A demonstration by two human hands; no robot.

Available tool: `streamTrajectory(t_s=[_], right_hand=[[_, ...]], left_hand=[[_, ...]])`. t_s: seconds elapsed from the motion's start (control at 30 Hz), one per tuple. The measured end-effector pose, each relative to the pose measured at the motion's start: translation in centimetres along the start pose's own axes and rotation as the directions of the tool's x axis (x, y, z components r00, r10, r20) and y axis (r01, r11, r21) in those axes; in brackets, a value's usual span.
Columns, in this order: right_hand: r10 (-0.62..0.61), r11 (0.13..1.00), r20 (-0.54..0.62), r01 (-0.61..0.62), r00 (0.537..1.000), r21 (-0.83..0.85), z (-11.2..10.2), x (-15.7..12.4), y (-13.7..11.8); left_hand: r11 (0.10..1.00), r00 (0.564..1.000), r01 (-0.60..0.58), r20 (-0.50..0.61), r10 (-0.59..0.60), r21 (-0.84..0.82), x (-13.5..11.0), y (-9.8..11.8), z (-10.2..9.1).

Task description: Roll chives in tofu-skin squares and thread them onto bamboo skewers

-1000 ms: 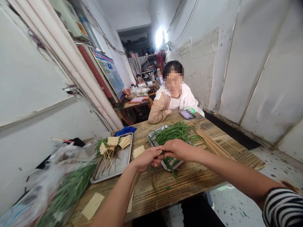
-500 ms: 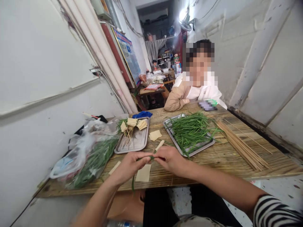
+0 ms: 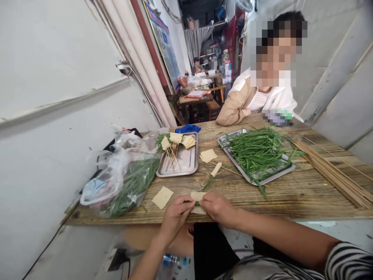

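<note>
My left hand (image 3: 177,214) and my right hand (image 3: 219,210) are close together at the table's near edge. Both pinch a short bundle of green chives (image 3: 197,203), mostly covered by my fingers. Under it lies a pale tofu-skin sheet (image 3: 198,195), partly hidden by my hands. Another tofu-skin sheet (image 3: 162,197) is flat to the left. Just beyond my hands rests a tofu-skin roll (image 3: 216,169) with chives sticking out of its lower end. Farther back is a small stack of tofu-skin sheets (image 3: 208,155).
A metal tray (image 3: 276,175) at right carries loose chives (image 3: 253,149), with bamboo skewers (image 3: 335,175) beside it. The left tray (image 3: 190,165) holds skewered rolls (image 3: 176,137). A plastic bag of greens (image 3: 132,186) lies at far left. Someone (image 3: 239,103) sits across the table.
My hands have lowered the chive bundle from above the table onto the near tofu-skin sheet. The view has shifted, so the table's things appear farther right and slightly higher.
</note>
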State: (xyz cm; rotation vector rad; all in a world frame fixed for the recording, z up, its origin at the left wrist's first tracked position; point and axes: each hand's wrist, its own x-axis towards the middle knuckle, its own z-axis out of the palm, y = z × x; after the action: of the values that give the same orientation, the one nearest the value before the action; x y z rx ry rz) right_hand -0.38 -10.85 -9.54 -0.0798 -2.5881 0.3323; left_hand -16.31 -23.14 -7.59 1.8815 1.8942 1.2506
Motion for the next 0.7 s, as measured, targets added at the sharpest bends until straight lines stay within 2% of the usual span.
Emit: streamTrajectory(t_s=[0.17,0.27,0.47,0.57,0.7], right_hand=[[-0.072,0.994,0.092,0.079,0.993,-0.074,-0.5,-0.2,-0.5],[-0.099,0.987,0.165,0.118,0.981,-0.108,-0.9,-0.1,-0.9],[-0.083,0.977,0.334,0.143,0.939,-0.159,-1.8,0.2,-1.7],[-0.075,0.974,0.392,0.152,0.917,-0.170,-1.9,0.3,-1.9],[-0.105,0.963,0.390,0.191,0.915,-0.189,-1.5,0.4,-2.2]], left_hand=[[0.986,0.986,-0.164,-0.017,0.164,0.018,-0.5,-1.1,0.0],[0.975,0.975,-0.220,0.050,0.219,0.023,-0.4,-1.2,-0.3],[0.977,0.942,-0.209,0.277,0.189,0.046,0.4,-0.8,-1.1],[0.974,0.930,-0.214,0.322,0.178,0.079,0.6,-0.5,-1.4],[0.959,0.912,-0.257,0.359,0.199,0.120,0.6,-0.4,-1.5]])
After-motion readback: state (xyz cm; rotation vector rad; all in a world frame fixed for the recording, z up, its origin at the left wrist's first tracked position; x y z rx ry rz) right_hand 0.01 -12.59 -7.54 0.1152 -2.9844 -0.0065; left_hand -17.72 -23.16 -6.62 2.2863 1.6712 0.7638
